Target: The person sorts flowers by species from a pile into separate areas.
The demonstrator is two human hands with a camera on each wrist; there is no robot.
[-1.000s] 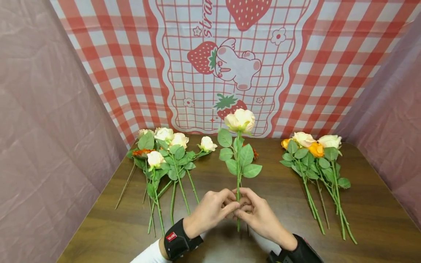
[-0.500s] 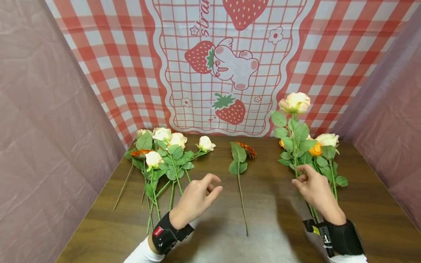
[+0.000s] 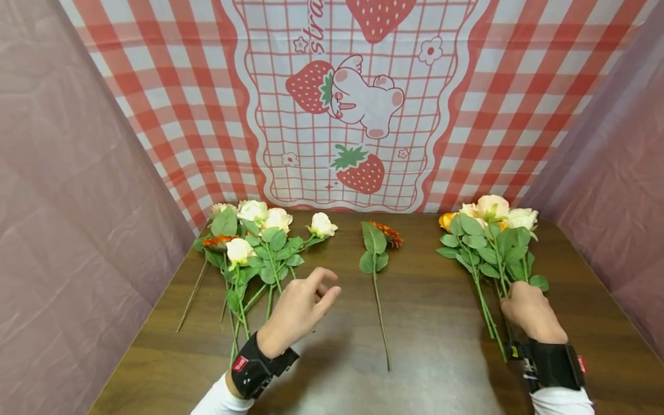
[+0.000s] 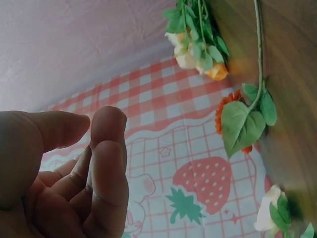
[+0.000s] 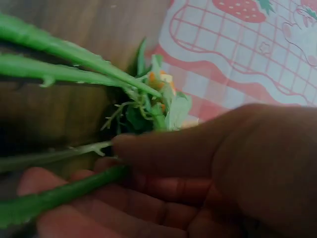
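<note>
At the right of the head view my right hand (image 3: pixel 533 314) pinches the green stem (image 5: pixel 64 194) of a cream rose (image 3: pixel 493 207). That rose lies over a bunch with a white rose (image 3: pixel 523 218) and an orange rose (image 3: pixel 447 221). In the right wrist view the thumb and fingers close around the stem, beside other stems. My left hand (image 3: pixel 297 314) hovers over the table left of centre, fingers loosely bent and holding nothing. A single orange-red flower (image 3: pixel 388 234) with a thin brown stem lies between the hands.
A pile of cream roses (image 3: pixel 277 219) and an orange-red flower (image 3: pixel 220 241) lies at the left of the wooden table (image 3: pixel 353 346). Behind the table hangs a checked strawberry cloth (image 3: pixel 415 173). Pinkish curtains (image 3: pixel 78 230) stand at both sides.
My right hand has carried the cream rose from the centre to the right and lowered it onto the bunch there. My left hand has let go of the stem and drawn back left.
</note>
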